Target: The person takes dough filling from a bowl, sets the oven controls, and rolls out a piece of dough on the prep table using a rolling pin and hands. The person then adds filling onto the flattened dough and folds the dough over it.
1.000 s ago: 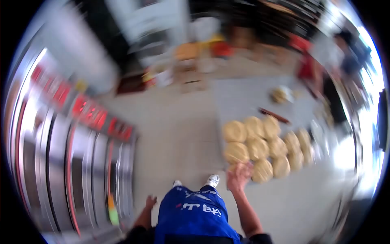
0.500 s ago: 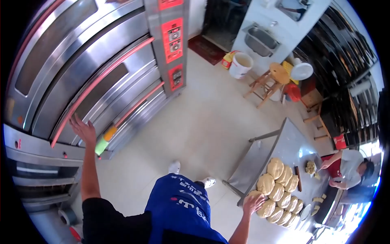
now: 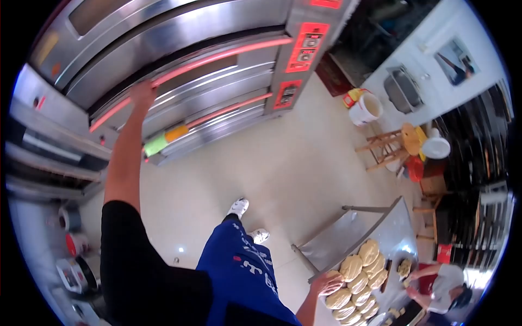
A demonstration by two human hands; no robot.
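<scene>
My left hand is wrapped round the long red handle of a steel oven at the upper left. At the lower right my right hand rests by the nearest edge of the dough rounds, its fingers loosely spread and touching a round at the table corner. Several pale dough rounds lie close together in rows on the steel table. A brown rolling pin lies beside them, and past it sits a bowl of filling.
Across the table a person in a white top works with both hands. Wooden stools, a white bucket and a sink stand at the upper right. Dark tray racks line the right side. Scales are at the lower left.
The view has swung left toward the oven. My left hand has risen from my side and closed on the red handle. My right hand has stayed by the dough.
</scene>
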